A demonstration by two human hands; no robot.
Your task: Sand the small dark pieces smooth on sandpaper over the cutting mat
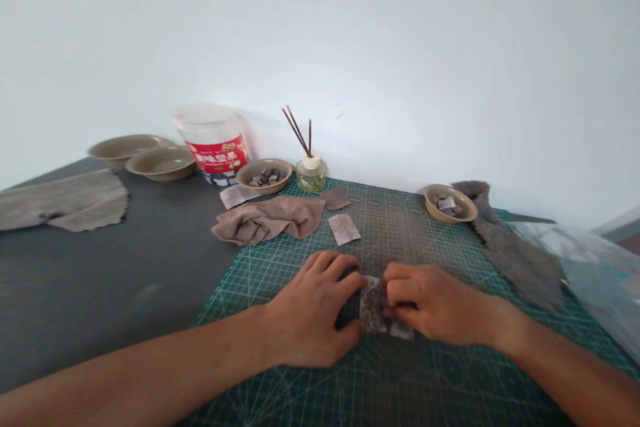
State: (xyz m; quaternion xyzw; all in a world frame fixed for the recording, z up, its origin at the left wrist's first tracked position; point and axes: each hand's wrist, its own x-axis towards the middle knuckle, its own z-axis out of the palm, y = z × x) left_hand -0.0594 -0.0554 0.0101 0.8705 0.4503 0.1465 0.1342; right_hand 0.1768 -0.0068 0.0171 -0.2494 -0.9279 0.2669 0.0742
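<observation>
Along the near side of the green cutting mat (pixel 450 377), the left hand (pixel 313 310) lies spread and half-curved, its fingertips against the left edge of a mottled brown-and-white patch (pixel 376 307), which sits flat on the mat between both hands. The right hand (pixel 430 303) is curled, gripping the patch's right side. Its material is too blurred to tell, though it looks like thin leather.

Beyond the hands, a pale rectangular piece (pixel 344 229) and a crumpled brown sheet (pixel 267 220) lie at the mat's far edge. A tan bowl of dark chips (pixel 264 175) and a reed diffuser (pixel 311 173) stand near the far edge of the tabletop (pixel 100 280). Toward the far left corner stands a plastic tub (pixel 213 127) whose red label (pixel 216 153) shows white characters, too blurred to read.
</observation>
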